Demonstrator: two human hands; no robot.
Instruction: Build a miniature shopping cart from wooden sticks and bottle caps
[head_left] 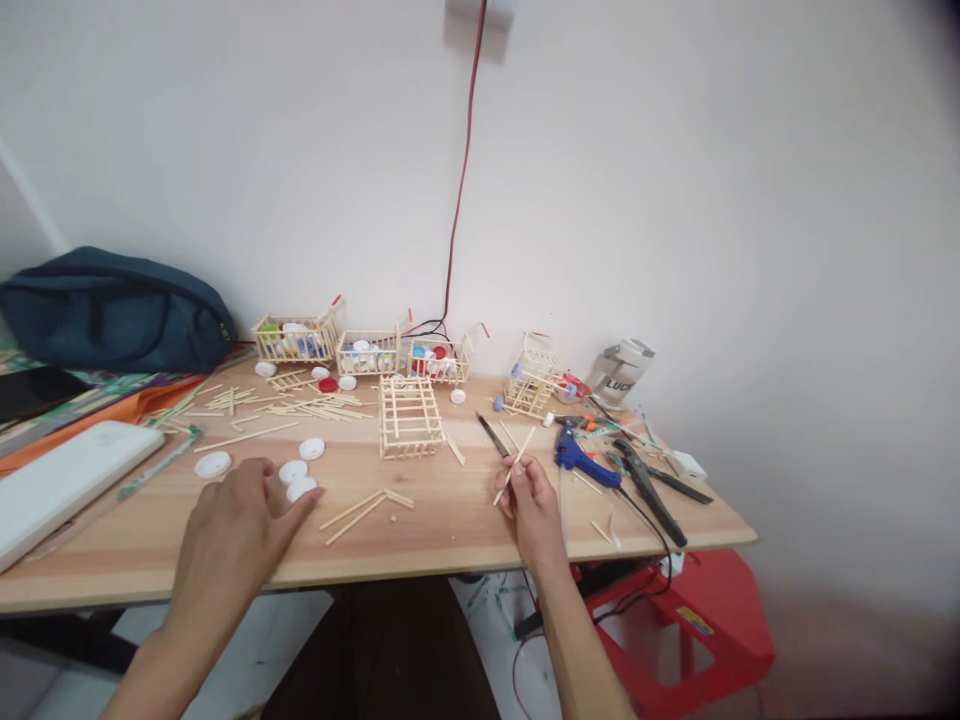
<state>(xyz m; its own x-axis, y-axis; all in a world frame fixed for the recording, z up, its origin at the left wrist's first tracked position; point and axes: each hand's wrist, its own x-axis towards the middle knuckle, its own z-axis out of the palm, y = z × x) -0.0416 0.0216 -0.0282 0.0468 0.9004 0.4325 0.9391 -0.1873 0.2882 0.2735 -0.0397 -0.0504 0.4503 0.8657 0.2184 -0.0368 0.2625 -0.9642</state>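
A thin wooden stick (525,445) was pinched between the thumb and fingers of the right hand (534,500), to the right of the stick cage (409,420) and nearer the front. The left hand (238,512) was held with thumb and fingers parted, left of the cage, close by white caps (312,449); whether one was touched could not be told. Loose sticks (352,509) were laid in front of the cage, three small carts (296,360) were lined up behind it, and a blue glue gun (586,464) was placed to its right.

Thin wooden stick (524,448), held aslant, white round caps (293,471), clustered leftward
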